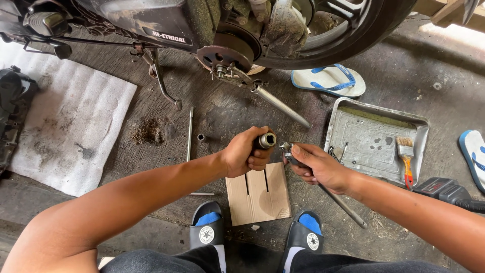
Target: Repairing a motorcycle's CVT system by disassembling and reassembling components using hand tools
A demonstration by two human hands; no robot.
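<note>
1. The motorcycle [227,25] stands at the far side of the floor [151,212], its rear wheel [353,30] to the right.
2. The left hand [247,151] and right hand [316,167] meet in the middle, above a wooden board [257,194] lying on the floor between the person's feet.
3. The left hand holds a socket [266,140]; the right holds what seems to be a long-handled wrench [343,205].
4. A metal tray [371,139] lies right of the hands, with a paintbrush [405,156] in it.
5. A foam sheet [65,121] lies far left.
6. A sandal [328,80] lies behind the tray.
</note>
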